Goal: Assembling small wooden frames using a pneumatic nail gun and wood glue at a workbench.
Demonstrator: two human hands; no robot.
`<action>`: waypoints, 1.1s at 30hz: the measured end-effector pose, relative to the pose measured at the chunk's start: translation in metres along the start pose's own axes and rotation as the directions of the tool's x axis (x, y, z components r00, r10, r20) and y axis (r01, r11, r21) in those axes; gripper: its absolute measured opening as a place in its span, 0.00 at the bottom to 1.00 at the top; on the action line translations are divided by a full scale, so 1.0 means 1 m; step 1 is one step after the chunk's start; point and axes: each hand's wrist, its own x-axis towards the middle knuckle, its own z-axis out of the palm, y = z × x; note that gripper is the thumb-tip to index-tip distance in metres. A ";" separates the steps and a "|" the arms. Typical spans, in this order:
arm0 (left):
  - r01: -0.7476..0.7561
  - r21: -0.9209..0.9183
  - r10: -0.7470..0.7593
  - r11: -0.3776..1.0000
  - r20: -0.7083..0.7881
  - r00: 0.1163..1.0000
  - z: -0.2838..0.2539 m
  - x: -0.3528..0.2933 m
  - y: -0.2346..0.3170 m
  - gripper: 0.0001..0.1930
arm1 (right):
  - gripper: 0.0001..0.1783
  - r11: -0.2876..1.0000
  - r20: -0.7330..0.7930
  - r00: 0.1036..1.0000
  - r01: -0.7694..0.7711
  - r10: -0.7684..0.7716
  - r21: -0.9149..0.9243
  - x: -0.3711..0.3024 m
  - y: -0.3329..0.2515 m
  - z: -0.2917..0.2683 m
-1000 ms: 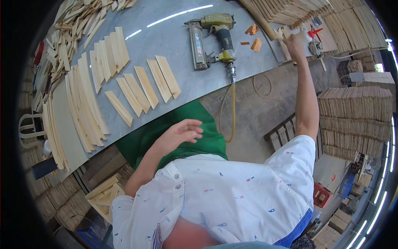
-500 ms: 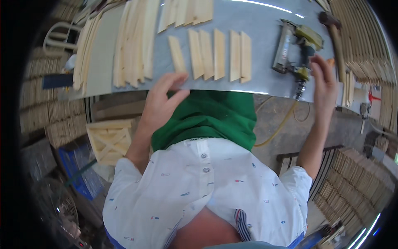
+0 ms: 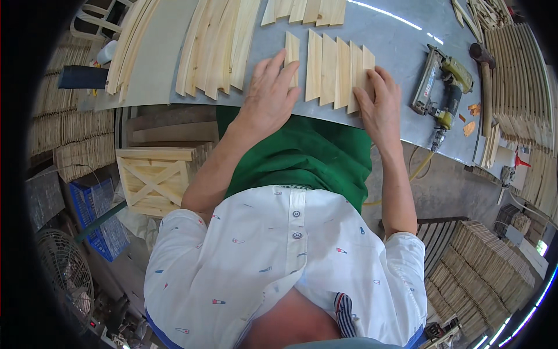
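Note:
My left hand (image 3: 268, 96) bends over a short wooden slat (image 3: 292, 42) with slanted ends, its fingers resting along and across the slat. Just to the right, several similar short slats (image 3: 329, 70) stand side by side in a row on the grey metal tabletop (image 3: 401, 35). At the row's right end my right hand (image 3: 381, 104) has thumb and fingers around the last slats (image 3: 368, 58). A narrow gap separates the left hand's slat from the row. Both hands work close to the table's near edge.
A green nail gun (image 3: 444, 87) with a hose lies right of the row, beside a hammer (image 3: 485, 75). More short slats (image 3: 305, 10) lie farther back. Long slats (image 3: 218, 46) lie at the left. A crossed wooden frame (image 3: 152, 180) stands below the table, near a fan (image 3: 64, 273).
My right hand has come left from beside the nail gun onto the row's right end. My left hand has reached the separate slat, now straighter. Row slats sit closer together; the view has shifted.

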 end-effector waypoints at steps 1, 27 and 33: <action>0.004 -0.001 -0.004 1.000 -0.002 1.000 0.000 -0.001 -0.002 0.23 | 0.24 1.000 0.004 1.000 0.003 -0.003 -0.001 0.000 -0.005 0.004; -0.021 0.201 0.058 0.979 -0.181 0.982 -0.018 0.058 -0.045 0.20 | 0.23 0.979 -0.115 0.993 0.017 0.007 0.203 0.109 0.018 0.054; 0.046 0.247 -0.018 0.968 -0.117 0.993 -0.011 0.092 -0.062 0.20 | 0.22 0.982 -0.034 0.999 0.010 -0.004 0.186 0.153 0.021 0.079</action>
